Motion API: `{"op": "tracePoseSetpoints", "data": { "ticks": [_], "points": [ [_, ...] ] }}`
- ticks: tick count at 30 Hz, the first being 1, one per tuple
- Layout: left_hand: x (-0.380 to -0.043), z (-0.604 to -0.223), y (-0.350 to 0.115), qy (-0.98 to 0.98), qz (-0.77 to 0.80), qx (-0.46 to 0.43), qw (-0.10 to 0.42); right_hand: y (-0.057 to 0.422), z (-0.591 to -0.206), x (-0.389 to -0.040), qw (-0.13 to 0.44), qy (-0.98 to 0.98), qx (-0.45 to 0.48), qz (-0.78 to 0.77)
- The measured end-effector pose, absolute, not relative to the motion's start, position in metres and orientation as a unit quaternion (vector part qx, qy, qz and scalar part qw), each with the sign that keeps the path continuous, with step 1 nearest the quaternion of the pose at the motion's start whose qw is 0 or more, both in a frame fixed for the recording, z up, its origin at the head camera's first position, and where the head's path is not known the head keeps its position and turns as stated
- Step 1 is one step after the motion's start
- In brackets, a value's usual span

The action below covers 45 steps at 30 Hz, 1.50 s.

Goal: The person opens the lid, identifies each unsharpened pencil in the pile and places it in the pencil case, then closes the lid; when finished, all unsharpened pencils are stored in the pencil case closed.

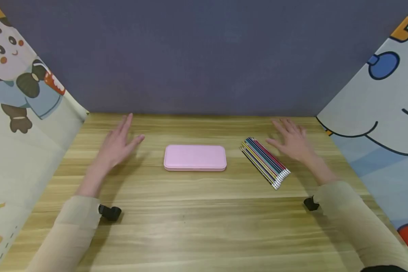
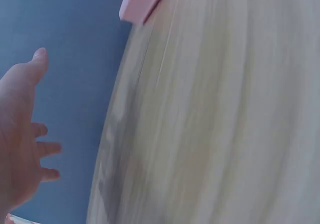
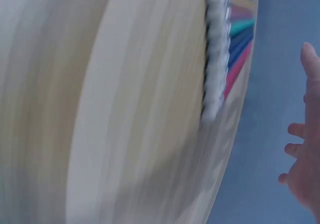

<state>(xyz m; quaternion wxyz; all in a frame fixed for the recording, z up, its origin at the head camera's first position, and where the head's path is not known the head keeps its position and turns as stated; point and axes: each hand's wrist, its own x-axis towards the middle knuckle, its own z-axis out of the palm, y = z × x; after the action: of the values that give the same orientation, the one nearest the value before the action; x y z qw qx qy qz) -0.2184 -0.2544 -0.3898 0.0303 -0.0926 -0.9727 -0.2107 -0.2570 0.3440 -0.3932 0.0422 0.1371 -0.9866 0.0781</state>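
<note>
A closed pink pencil case (image 1: 195, 158) lies flat near the middle of the table. To its right is a slanted bundle of colored pencils (image 1: 264, 162), their white eraser ends toward the front right. My left hand (image 1: 117, 145) is held left of the case, fingers spread, holding nothing. Just right of the pencils is my right hand (image 1: 292, 141), likewise spread and apart from them. In the left wrist view a corner of the pencil case (image 2: 142, 2) shows at the top. The right wrist view shows blurred pencil ends (image 3: 217, 54) beside the right hand (image 3: 305, 134).
The wood-grain table (image 1: 190, 226) ends at a dark blue-grey wall panel (image 1: 204, 56) behind. Cartoon-printed panels stand at the left (image 1: 23, 113) and right (image 1: 370, 113). A small black device is on each wrist, the left device (image 1: 110, 212) and the right device (image 1: 311, 204).
</note>
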Motion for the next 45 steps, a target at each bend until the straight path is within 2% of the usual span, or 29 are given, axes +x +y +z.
{"op": "tracePoseSetpoints", "data": {
  "ticks": [6, 10, 18, 24, 31, 35, 45],
  "points": [
    [-0.213, -0.392, -0.237, -0.949, -0.298, -0.098, -0.005, 0.298, -0.394, -0.255, 0.086, -0.972, 0.192, 0.103],
    [-0.21, -0.393, -0.227, -0.923, -0.37, -0.103, -0.033, 0.268, -0.394, -0.254, 0.09, -0.965, 0.224, 0.099],
    [-0.209, -0.394, -0.207, -0.895, -0.42, -0.117, -0.094, 0.211, -0.394, -0.239, 0.026, -0.95, 0.282, 0.131],
    [-0.205, -0.398, -0.195, -0.892, -0.404, -0.136, -0.15, 0.175, -0.398, -0.225, -0.032, -0.932, 0.338, 0.126],
    [-0.196, -0.4, -0.179, -0.904, -0.34, -0.164, -0.199, 0.146, -0.404, -0.214, -0.061, -0.931, 0.35, 0.08],
    [-0.191, -0.399, -0.175, -0.92, -0.296, -0.164, -0.2, 0.137, -0.407, -0.211, -0.052, -0.928, 0.362, 0.072],
    [-0.187, -0.407, -0.166, -0.928, -0.306, -0.161, -0.141, 0.128, -0.416, -0.205, -0.005, -0.922, 0.386, 0.027]
  ]
}}
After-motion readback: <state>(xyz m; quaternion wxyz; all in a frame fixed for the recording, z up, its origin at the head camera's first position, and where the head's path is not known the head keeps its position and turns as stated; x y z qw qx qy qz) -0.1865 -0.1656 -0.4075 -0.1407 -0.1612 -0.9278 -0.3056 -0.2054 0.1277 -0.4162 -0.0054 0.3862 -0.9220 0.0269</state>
